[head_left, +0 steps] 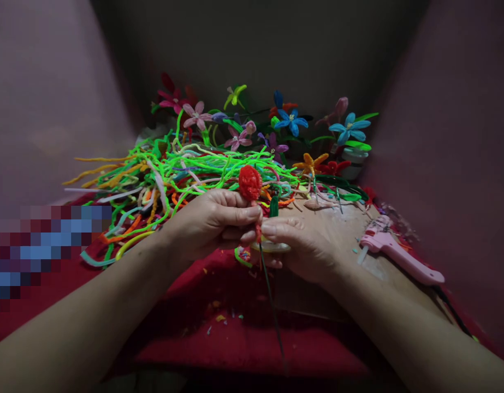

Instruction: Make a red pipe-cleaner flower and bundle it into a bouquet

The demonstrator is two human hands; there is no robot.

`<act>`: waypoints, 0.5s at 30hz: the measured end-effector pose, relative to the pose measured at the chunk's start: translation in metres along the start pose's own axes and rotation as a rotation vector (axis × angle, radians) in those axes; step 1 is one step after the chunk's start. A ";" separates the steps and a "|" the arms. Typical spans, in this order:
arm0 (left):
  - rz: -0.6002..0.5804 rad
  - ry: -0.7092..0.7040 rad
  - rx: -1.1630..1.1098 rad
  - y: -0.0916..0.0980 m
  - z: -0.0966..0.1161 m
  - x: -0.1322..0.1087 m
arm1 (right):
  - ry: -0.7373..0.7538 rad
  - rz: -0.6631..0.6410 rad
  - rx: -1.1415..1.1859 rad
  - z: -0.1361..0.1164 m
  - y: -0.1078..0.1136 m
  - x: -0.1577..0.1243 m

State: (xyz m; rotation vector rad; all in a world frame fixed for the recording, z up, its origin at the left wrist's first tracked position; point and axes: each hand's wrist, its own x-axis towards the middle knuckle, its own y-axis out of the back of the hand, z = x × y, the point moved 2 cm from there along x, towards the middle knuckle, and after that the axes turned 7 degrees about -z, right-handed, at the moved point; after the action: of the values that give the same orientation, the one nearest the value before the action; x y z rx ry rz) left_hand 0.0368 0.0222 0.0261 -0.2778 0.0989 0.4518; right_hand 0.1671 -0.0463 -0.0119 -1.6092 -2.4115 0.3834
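A fuzzy red flower bud (pixel 250 183) stands upright at the centre, on a stem wrapped in pinkish red near the top. Below the wrapping, a thin dark wire (pixel 272 297) runs down toward the front. My left hand (pixel 221 215) pinches the stem between thumb and fingers just under the bud. From the other side, my right hand (pixel 301 240) closes its fingertips on the wrapped stem a little lower. A pale round rim (pixel 274 247), perhaps of a tape roll, shows under the right fingers; whether they hold it I cannot tell.
Behind my hands lies a heap of coloured pipe cleaners (pixel 202 169). Finished pipe cleaner flowers (pixel 292 121) stand at the back. A pink glue gun (pixel 399 254) rests on a brown board (pixel 337 215) at right. Small scraps (pixel 220 318) dot the red cloth (pixel 186 338).
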 end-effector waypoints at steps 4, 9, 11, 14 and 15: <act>-0.048 0.000 0.034 0.002 -0.001 -0.001 | -0.025 -0.041 0.026 0.000 -0.001 0.000; -0.088 -0.039 0.019 -0.002 -0.001 -0.001 | -0.033 -0.158 0.085 -0.001 -0.005 -0.001; -0.095 -0.059 0.001 -0.004 -0.001 -0.001 | -0.029 -0.186 0.102 -0.001 -0.007 -0.001; -0.098 -0.073 -0.007 -0.005 0.000 -0.001 | -0.014 -0.145 0.108 0.001 -0.007 -0.001; -0.085 -0.078 0.005 -0.004 0.000 -0.001 | -0.007 -0.116 0.105 0.003 -0.006 0.000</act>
State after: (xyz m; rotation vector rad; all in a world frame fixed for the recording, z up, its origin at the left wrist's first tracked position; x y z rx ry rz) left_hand 0.0378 0.0186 0.0273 -0.2579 0.0117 0.3774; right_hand 0.1608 -0.0493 -0.0122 -1.4198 -2.4317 0.4862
